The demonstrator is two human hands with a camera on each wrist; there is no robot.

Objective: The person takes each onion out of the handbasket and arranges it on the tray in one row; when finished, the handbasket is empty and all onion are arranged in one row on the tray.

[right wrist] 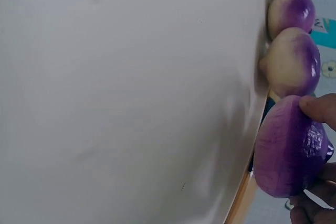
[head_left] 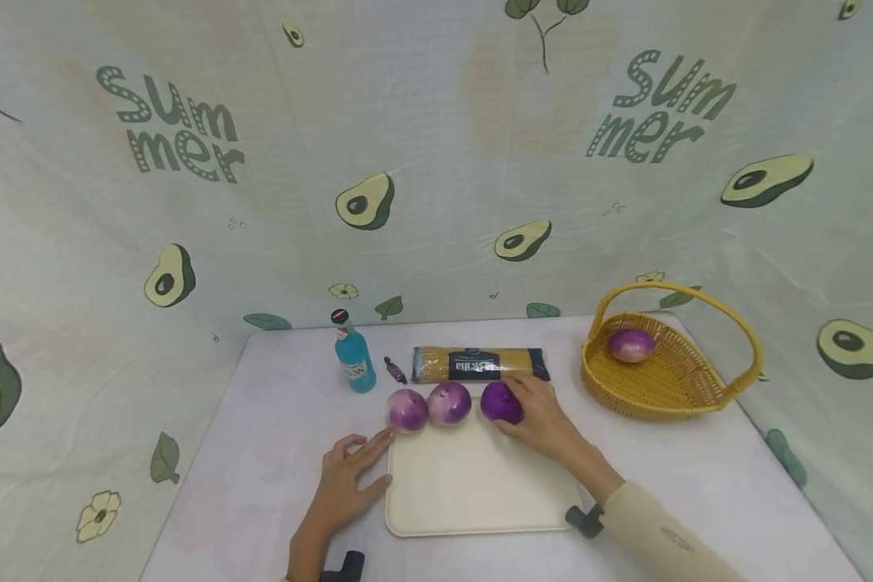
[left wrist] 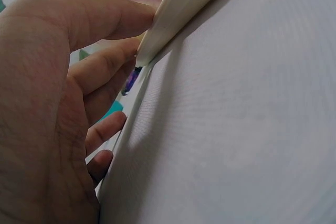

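Observation:
My right hand [head_left: 549,420] grips a dark purple onion [head_left: 500,402] at the far edge of a cream tray [head_left: 480,485]. In the right wrist view its thumb and fingers are on opposite sides of that onion [right wrist: 289,153]. Two paler purple-and-white onions, a left one [head_left: 407,411] and a middle one [head_left: 449,402], sit side by side along the tray's far left edge. My left hand [head_left: 342,489] is at the tray's left side. Seen from the left wrist, its extended thumb and a finger touch the tray's rim [left wrist: 163,22], with the other fingers beside it.
A yellow wicker basket [head_left: 655,396] with a tall handle stands at the right, one purple onion [head_left: 631,345] inside. Behind the tray lies a pasta packet [head_left: 473,365]. A small wrapped candy [head_left: 395,370] and a blue bottle [head_left: 355,360] are left of it.

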